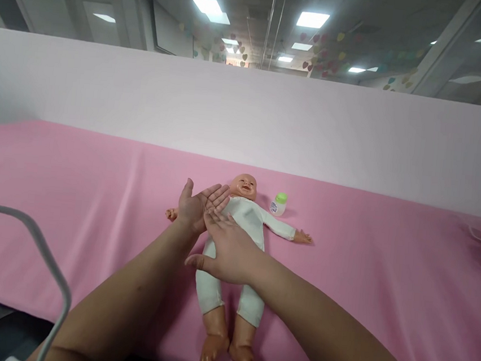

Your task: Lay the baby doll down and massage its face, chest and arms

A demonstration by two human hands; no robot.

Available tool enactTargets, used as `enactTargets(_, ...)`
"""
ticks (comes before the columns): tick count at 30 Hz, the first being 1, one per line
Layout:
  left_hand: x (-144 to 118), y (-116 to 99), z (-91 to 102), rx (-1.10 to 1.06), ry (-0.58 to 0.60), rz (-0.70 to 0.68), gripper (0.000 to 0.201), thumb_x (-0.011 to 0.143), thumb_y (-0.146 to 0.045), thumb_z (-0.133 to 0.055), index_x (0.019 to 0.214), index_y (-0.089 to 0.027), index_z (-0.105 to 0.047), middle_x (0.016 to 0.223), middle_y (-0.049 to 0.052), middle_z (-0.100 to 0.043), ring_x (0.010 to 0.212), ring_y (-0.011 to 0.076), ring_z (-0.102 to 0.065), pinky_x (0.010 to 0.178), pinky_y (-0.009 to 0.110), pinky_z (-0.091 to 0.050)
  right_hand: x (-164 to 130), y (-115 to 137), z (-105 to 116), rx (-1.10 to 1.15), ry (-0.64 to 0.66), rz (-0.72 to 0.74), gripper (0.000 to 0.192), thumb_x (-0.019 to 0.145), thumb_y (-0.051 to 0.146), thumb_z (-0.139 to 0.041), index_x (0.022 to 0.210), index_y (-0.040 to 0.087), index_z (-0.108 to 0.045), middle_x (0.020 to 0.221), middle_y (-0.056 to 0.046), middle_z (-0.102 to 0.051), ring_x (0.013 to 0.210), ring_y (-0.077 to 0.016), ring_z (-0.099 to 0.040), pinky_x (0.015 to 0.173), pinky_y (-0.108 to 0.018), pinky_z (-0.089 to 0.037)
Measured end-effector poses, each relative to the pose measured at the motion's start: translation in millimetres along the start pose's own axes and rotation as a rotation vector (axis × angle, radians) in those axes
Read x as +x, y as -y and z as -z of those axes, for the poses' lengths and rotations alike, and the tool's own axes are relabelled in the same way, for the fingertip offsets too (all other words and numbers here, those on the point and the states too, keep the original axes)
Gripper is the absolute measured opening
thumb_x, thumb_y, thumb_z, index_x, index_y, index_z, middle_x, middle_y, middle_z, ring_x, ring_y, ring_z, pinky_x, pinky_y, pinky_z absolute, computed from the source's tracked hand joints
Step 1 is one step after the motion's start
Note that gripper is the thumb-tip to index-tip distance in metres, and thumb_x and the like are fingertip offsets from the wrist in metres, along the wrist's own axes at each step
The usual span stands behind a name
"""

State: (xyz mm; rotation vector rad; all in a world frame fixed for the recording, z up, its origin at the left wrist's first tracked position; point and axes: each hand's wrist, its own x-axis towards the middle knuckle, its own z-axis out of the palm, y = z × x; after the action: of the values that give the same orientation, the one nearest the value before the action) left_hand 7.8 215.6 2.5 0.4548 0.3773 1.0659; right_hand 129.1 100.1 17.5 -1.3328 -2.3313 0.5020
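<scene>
Both hands hover over the doll (243, 217), which lies face-up on the pink worktop (73, 187). The left hand (198, 205) turns palm-up, the right hand (227, 250) palm-down across it, fingers straight and together, gripping nothing, perhaps rubbing palms. A small green-capped bottle (279, 204) stands beside the doll's head.

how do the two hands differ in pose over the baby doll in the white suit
The left hand is turned palm up, while the right hand is palm down. The left hand sits over the shoulder of the plastic baby doll in the white suit, near its head; the right hand lies lower, over its belly. The right fingertips reach onto the left palm. Both hands are bare, flat and open, holding nothing.
</scene>
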Motion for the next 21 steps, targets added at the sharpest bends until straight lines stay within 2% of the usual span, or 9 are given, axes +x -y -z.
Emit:
enactTargets(6,-7.8,16.5,-10.7,0.004,0.031,0.09,0.097,0.097,-0.078,-0.035,0.155,-0.001,-0.044,0.145,0.03,-0.061,0.136,0.0356,-0.061,0.11,0.046,-0.051,5.0,-7.3,1.8,-0.019,-0.031,0.046,0.122,0.086,0.088,-0.05,0.166,0.001,-0.017,0.174,-0.023,-0.011,0.164,-0.0345,-0.003,0.133,-0.054,-0.006)
enactTargets(12,-12.6,20.9,-16.4,0.04,0.042,0.205,0.1,0.093,-0.082,-0.037,0.159,-0.006,-0.039,0.15,0.027,-0.057,0.139,0.0391,-0.057,0.115,0.056,-0.045,10.8,-25.2,1.3,-0.137,-0.078,-0.028,0.106,0.096,0.081,-0.041,0.168,0.007,-0.016,0.175,-0.019,-0.011,0.164,-0.033,-0.003,0.133,-0.056,0.001)
enactTargets(14,-13.4,15.3,-17.3,0.042,0.035,0.178,0.099,0.095,-0.08,-0.036,0.158,-0.005,-0.04,0.147,0.027,-0.059,0.138,0.0393,-0.057,0.115,0.056,-0.046,10.5,-25.7,2.7,-0.152,-0.071,-0.053,0.104,0.097,0.08,-0.04,0.168,0.007,-0.017,0.175,-0.018,-0.01,0.164,-0.0325,-0.001,0.132,-0.056,0.001)
enactTargets(17,-12.3,3.7,-15.5,0.038,0.028,0.109,0.097,0.096,-0.078,-0.037,0.155,-0.002,-0.042,0.141,0.028,-0.063,0.137,0.0374,-0.059,0.111,0.052,-0.05,8.3,-20.9,4.6,-0.161,-0.052,-0.072,0.105,0.096,0.08,-0.039,0.167,0.005,-0.017,0.175,-0.02,-0.009,0.164,-0.0322,0.0,0.132,-0.056,0.001)
enactTargets(21,-6.7,-8.8,-7.8,0.03,-0.002,0.033,0.096,0.097,-0.078,-0.036,0.154,-0.001,-0.043,0.139,0.029,-0.065,0.134,0.0357,-0.061,0.103,0.046,-0.057,4.1,-9.4,3.3,-0.116,-0.017,-0.023,0.111,0.092,0.083,-0.045,0.168,0.009,-0.012,0.175,-0.019,-0.012,0.164,-0.0332,-0.005,0.132,-0.058,-0.002)
